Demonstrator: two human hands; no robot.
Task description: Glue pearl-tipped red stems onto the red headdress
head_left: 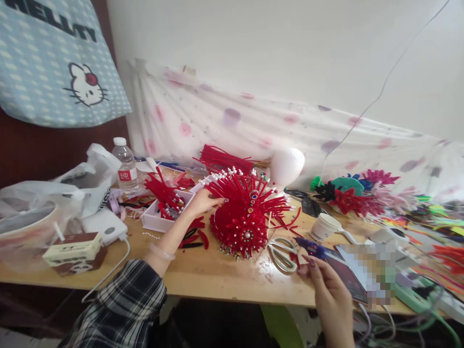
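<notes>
A red headdress (237,217) made of fuzzy pipe cleaners, with white beads, a round flower and coloured gems, sits on the wooden table. My left hand (207,200) grips its upper left side, thumb in front and the other fingers partly hidden behind the stems. To the right, my right hand (328,282) is closed in a pinch near the table's front edge; what lies between its fingertips is too small to make out. Just beyond those fingertips are scissors (283,256) with pale handles and a blue glue gun (311,247).
A white box (159,220) with red stems stands left of the headdress. Behind are a red pipe-cleaner bundle (226,158) and a white foam head (287,166). A paper cup (325,227), phone (350,273), power strip (411,292), bottle (125,166) and drink carton (74,253) surround the work.
</notes>
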